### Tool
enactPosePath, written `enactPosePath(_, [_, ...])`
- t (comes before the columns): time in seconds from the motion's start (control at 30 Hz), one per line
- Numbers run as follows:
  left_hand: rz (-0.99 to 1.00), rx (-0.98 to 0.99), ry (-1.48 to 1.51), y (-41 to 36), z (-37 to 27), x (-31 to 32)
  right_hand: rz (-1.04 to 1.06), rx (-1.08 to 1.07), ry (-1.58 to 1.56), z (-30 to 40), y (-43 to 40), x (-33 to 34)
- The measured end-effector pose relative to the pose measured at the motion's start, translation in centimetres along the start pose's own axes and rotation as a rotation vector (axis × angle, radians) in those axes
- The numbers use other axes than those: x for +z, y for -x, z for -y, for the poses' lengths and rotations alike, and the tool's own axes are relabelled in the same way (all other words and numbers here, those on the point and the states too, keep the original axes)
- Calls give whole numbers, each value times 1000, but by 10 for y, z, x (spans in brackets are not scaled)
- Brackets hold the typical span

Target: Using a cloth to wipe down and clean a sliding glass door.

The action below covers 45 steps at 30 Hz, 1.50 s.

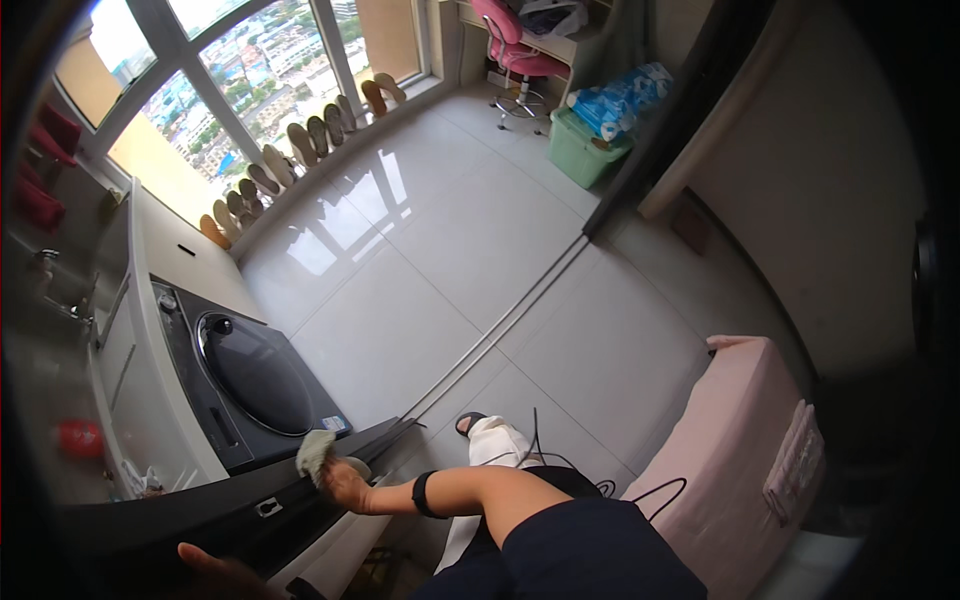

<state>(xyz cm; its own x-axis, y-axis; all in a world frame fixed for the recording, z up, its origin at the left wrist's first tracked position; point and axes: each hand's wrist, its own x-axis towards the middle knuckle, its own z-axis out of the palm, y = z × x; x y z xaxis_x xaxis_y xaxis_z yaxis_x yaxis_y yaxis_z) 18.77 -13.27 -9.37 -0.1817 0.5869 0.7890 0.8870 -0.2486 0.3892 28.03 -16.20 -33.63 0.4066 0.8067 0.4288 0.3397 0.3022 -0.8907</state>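
My right hand (346, 486) grips a pale, greyish-green cloth (315, 451). Hand and cloth are at the dark frame of a sliding door (225, 517), whose recessed metal latch plate (268, 507) shows a little below them. A dark band circles my right forearm. Low at the left, my left hand (214, 574) is dim and cut off by the picture's bottom edge. Its thumb points up beside the same dark frame; the other fingers cannot be made out. Just beyond the cloth stands a dark front-loading washing machine (255, 375) with a round door.
Metal floor tracks (495, 330) cross the tiles (442, 247). Several shoes (300, 146) lean along the window ledge. A lidded green bin (585, 150) and a pink swivel chair (517, 60) stand farther off. A pink-covered piece of furniture (720, 465) is at right; black cables (536, 435) hang near my legs.
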Motion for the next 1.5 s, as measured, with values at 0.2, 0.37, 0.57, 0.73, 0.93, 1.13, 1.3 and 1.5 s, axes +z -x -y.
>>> enactPosePath(0.2, [-225,436,-114,1,-4,15,-17,95,-194,52,-27,-29])
enactPosePath(0.37, [-226,379,253,14,-22,26,125,13,-330,121,-67,-52])
enactPosePath(0.57, [-175,396,475,11,-29,27,261,-94,-514,80,-58,-54])
enactPosePath(0.73, [-103,443,690,12,-32,27,567,135,-291,-25,-38,-62])
enactPosePath(0.93, [-43,493,817,3,-45,20,1019,591,-999,19,-104,-78])
enactPosePath(1.13, [49,427,836,10,-39,14,1104,-301,-902,145,-167,-72])
enactPosePath(1.3, [186,308,874,15,-32,2,1217,-663,-698,204,-232,-50])
enactPosePath(1.5, [463,37,991,27,-15,-30,1560,-381,-473,180,-220,-31])
